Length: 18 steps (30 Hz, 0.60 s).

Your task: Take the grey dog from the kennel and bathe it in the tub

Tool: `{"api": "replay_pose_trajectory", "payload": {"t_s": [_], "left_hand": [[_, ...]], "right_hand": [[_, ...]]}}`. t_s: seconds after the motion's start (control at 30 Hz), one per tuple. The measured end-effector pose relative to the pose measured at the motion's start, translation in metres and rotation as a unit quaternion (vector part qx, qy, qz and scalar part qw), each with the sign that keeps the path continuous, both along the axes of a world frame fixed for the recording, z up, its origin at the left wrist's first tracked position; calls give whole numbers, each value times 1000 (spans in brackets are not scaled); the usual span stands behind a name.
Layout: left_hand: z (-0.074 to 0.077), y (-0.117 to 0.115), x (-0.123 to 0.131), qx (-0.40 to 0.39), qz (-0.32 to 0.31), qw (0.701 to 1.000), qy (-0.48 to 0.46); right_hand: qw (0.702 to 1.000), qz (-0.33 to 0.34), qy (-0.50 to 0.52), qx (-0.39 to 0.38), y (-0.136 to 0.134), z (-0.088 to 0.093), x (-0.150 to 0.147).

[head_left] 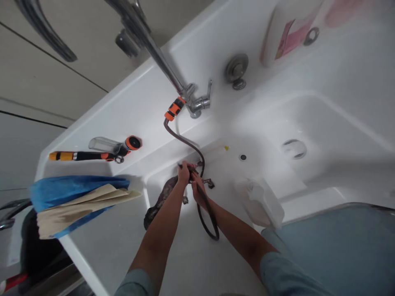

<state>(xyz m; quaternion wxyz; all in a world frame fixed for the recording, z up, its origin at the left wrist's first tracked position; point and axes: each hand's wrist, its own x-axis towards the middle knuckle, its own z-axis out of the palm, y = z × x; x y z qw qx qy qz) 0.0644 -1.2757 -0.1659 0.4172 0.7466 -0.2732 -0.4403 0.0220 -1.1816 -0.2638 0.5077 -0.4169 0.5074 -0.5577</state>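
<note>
A wet, dark-furred small animal (166,197), perhaps a cat or small dog, is in the white tub. Several of its legs stick out to the right, one ending in a dark paw (210,183). My left hand (184,173) is closed on its body, fingers partly hidden. Close beside it, my right hand (196,187) is closed around a dark brown hose (212,220), near the animal's body. The hose loops below my right wrist and runs up to an orange and black connector (174,108) on the chrome tap (197,105). The hose's end is hidden.
A blue and beige cloth (83,203) hangs over the tub's left side. An orange and black spray handle (92,156) and a clear cylinder (104,144) lie on the ledge. A translucent container (262,203) stands at right; a pink-labelled bottle (290,37) is at upper right.
</note>
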Motion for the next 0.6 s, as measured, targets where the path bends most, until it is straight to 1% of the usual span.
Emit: {"api": "replay_pose_trajectory", "payload": {"t_s": [0.07, 0.13, 0.2, 0.27, 0.37, 0.47, 0.6], "left_hand": [[1, -4, 0, -19, 71, 996, 42], [4, -6, -1, -49, 110, 990, 80], [9, -8, -3, -72, 137, 981, 117], [14, -9, -4, -82, 154, 974, 147], [21, -14, -6, -68, 179, 964, 186], [27, -21, -6, -48, 202, 950, 232], [30, -34, -5, -27, 241, 931, 272]], "right_hand": [[1000, -7, 20, 8, -1, -2, 14], [1000, -5, 28, 5, -6, -6, 23], [999, 15, 34, -19, -13, -14, 25], [999, 25, 48, -4, -22, -26, 21], [997, 51, 50, 39, -35, -48, 8], [995, 87, 37, 6, -42, -62, -4], [991, 129, 14, -16, -48, -68, -18]]}}
